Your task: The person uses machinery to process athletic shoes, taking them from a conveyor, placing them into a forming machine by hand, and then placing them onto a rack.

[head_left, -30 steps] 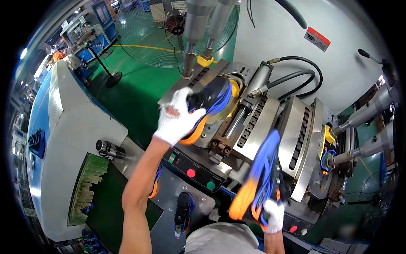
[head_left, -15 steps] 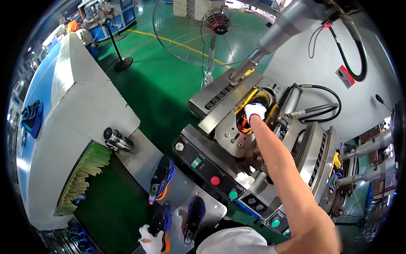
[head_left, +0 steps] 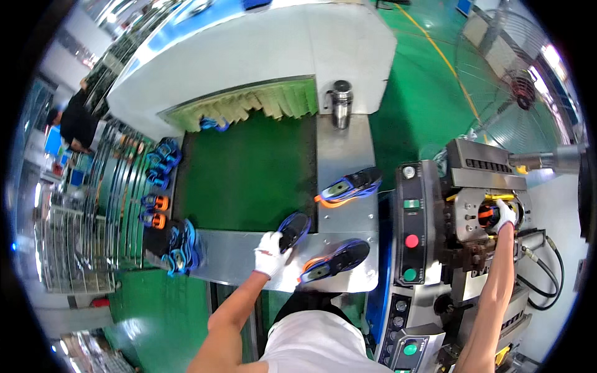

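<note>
The left hand (head_left: 270,253) grips the black-and-blue shoe (head_left: 296,227) with its fingers at the edge of the metal surface (head_left: 227,252). The right hand (head_left: 505,216) is at the orange-and-black shoe (head_left: 487,213) in the machine (head_left: 463,227); whether its fingers grip cannot be determined.

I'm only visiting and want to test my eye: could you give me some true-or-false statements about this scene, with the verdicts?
1. White gloves cover the left grip and the right grip. True.
2. The bottle stands on the metal table. True.
3. The left grip is on the bottle. False: it is at the end of a black shoe with a blue sole.
4. The right grip is over the green belt. False: it is at the machine.
5. On the panel, the red button sits next to a round green button. True.
</note>
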A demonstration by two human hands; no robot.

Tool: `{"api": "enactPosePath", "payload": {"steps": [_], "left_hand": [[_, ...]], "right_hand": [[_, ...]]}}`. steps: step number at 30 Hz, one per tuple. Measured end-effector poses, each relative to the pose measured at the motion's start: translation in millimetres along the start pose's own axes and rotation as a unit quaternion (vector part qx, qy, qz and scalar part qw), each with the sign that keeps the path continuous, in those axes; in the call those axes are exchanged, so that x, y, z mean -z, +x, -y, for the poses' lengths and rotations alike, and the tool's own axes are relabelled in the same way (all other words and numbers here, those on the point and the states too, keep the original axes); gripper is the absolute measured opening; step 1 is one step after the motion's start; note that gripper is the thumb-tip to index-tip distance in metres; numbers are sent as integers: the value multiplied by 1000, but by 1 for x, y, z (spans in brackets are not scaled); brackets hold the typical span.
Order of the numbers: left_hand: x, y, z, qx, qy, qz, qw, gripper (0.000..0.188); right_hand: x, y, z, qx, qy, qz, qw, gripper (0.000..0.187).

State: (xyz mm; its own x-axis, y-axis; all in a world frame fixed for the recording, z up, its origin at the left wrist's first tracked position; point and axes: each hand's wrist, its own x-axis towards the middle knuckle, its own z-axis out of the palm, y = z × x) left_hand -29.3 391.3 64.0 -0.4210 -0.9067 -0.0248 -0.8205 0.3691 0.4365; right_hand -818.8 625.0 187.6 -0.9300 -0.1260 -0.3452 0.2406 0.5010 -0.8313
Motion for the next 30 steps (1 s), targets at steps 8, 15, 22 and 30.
{"api": "enactPosePath", "payload": {"steps": [8, 15, 22, 30], "left_hand": [[1, -32, 19, 24, -27, 28, 999, 54], [8, -28, 50, 14, -163, 127, 978, 89], [-2, -3, 68, 18, -194, 187, 963, 73], [26, 42, 39, -56, -174, 340, 923, 99]], "right_hand": [[-159, -427, -111, 355, -363, -8, 861, 88], [-198, -449, -205, 222, -511, 23, 830, 106], [-357, -573, -213, -107, -204, -10, 973, 66], [-285, -641, -246, -152, 346, -72, 923, 29]]}}
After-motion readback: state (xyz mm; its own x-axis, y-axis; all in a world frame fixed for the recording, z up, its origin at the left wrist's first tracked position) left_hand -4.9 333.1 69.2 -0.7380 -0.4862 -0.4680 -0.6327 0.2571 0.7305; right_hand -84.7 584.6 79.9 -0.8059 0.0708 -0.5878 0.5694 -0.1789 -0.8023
